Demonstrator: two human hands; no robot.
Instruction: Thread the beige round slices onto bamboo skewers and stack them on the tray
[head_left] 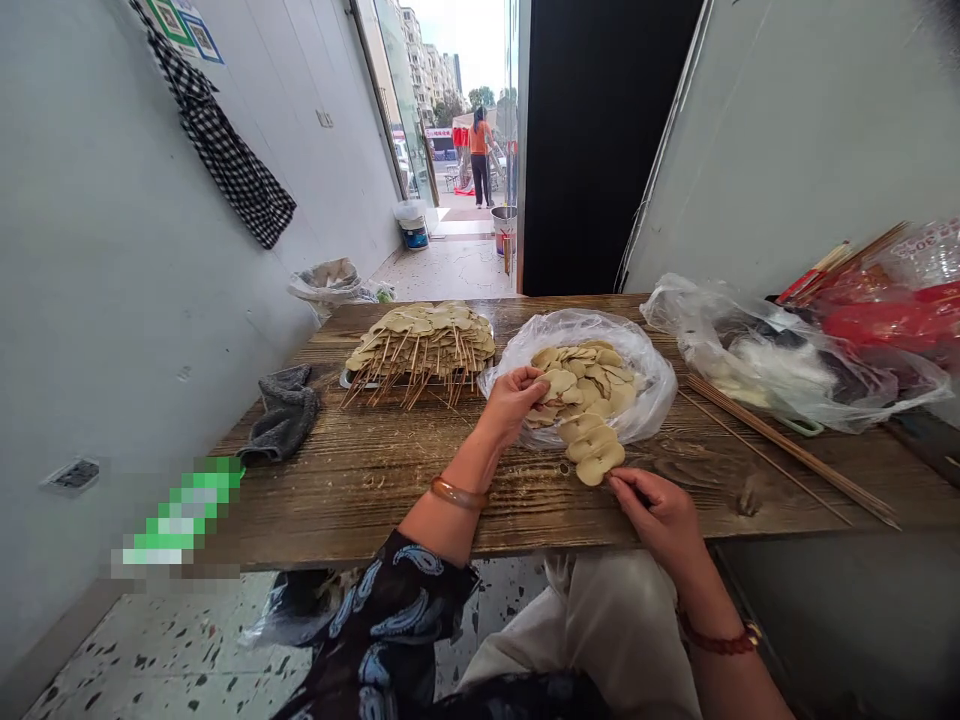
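The left hand [514, 398] reaches forward over the brown rough-grained wooden bench [360, 480], forearm angled up and to the right, an amber bangle [458, 494] at the wrist; its fingers [534, 377] curl closed on a pale round potato slice [559, 381] at the near left edge of the heap in the open clear plastic bag [645, 385]; the right hand [660, 515] rests nearer, at the bench's near edge, wrist bent inward, a red bead bracelet [720, 640] on it; its thumb and forefinger pinch the near end of a skewered row of pale slices [592, 450], which runs from the bag's mouth toward the person; the stick itself is hidden; far left lies a stack of finished bamboo skewers of slices [420, 345] on a tray; a grey cloth [285, 415] lies at the left edge; loose thin bamboo sticks [787, 450] lie to the right, beside crumpled plastic bags [765, 360].
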